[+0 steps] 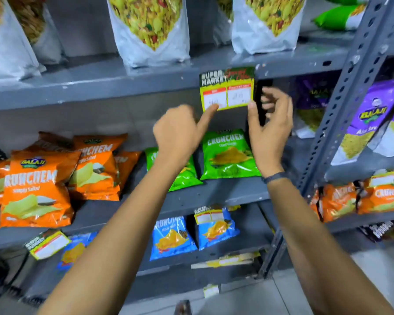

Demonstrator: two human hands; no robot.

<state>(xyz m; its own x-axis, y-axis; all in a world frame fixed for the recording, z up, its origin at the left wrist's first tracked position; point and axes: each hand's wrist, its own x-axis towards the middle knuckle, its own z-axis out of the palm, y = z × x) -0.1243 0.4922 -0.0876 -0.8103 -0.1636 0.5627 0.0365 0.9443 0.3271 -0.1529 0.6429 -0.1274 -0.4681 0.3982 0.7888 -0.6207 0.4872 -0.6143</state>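
A yellow and black price tag (227, 88) with two white boxes sits on the front lip of a grey metal shelf (123, 87). My left hand (180, 133) is below it, with one straight digit pressing the tag's lower left corner and the other fingers curled in. My right hand (270, 123) reaches up from the right. Its thumb tip touches the tag's lower right corner, while its fingers curl loosely in the air just right of the tag. Whether a finger lies behind the tag is hidden.
Green Crunchem bags (230, 155) stand under the tag and orange ones (37, 187) lie to the left. Blue bags (172, 237) fill the shelf below. Big clear snack pouches (149, 30) stand above. A slotted grey upright (341, 105) and purple bags (369, 119) are at right.
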